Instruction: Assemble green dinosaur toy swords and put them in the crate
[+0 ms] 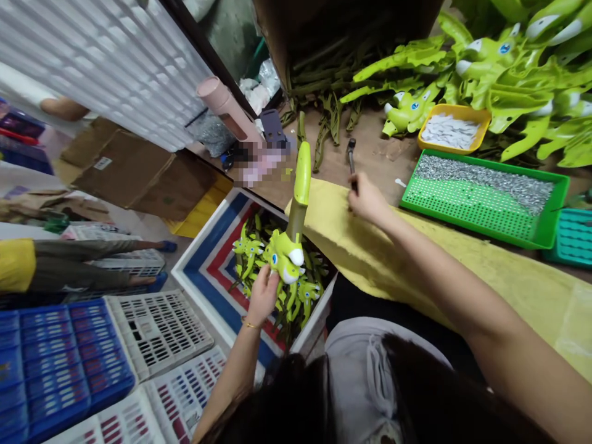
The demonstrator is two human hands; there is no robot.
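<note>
On my feed, my left hand (263,297) pinches the toy (296,219) by one end above the bin (203,262); my right hand (367,198), arm stretched forward, wraps tightly round the tool (352,158).

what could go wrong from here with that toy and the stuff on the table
The toy is held near its head by the left hand alone, above the lined bin; a loose grip might let it drop and scuff the toys inside.

On the table, loose green parts crowd the yellow tray, so one sliding down could scatter its white pieces.
</note>
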